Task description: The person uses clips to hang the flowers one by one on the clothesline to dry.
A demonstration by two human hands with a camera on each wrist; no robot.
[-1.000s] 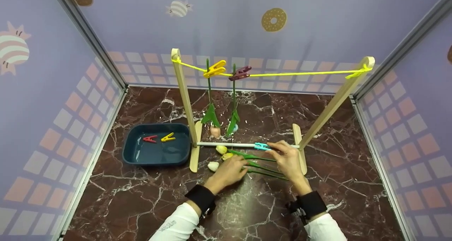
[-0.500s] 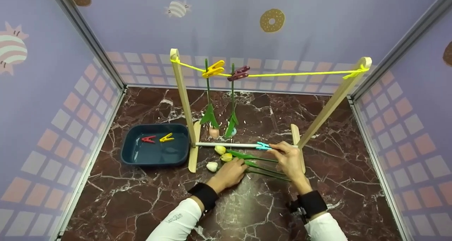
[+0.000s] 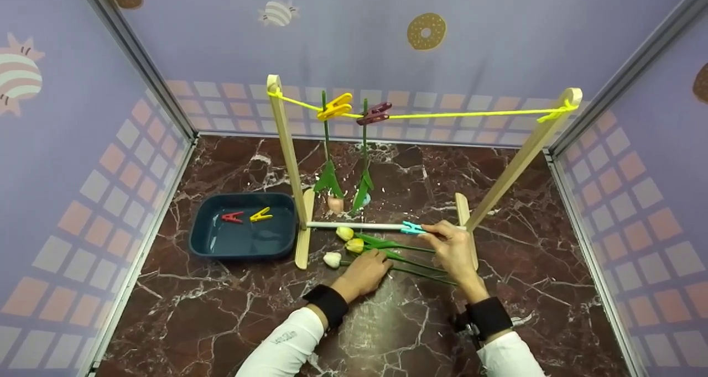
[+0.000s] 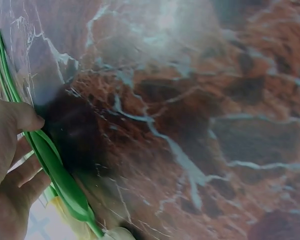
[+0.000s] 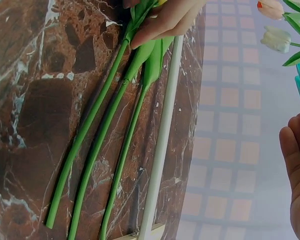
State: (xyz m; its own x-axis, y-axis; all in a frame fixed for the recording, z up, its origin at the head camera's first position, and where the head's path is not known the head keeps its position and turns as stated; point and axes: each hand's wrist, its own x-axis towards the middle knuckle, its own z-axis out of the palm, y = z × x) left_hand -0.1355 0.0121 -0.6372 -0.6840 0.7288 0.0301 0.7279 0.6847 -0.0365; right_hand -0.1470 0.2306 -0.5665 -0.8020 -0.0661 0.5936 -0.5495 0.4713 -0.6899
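Note:
In the head view my left hand (image 3: 365,272) lies over artificial tulips on the floor. Its thumb and fingers pinch the leafy stem of the white tulip (image 3: 332,260), whose leaf (image 4: 65,185) shows between them in the left wrist view. Two yellow tulips (image 3: 345,233) lie just beyond, blooms to the left. My right hand (image 3: 451,250) pinches a light-blue clothespin (image 3: 412,228) by its handles, above the stems' right ends. The stems (image 5: 97,145) fan out below the left hand in the right wrist view.
A wooden stand (image 3: 287,150) carries a yellow line (image 3: 470,114). A yellow clothespin (image 3: 334,107) and a maroon clothespin (image 3: 375,113) hold two tulips upside down there. A dark blue basin (image 3: 199,239) at left contains a red clothespin (image 3: 232,217) and a yellow one. A white crossbar (image 3: 354,226) joins the feet.
My left hand has shifted a little to the right and nearer me, uncovering more of the white tulip's stem. My right hand stays nearly still with the light-blue clothespin.

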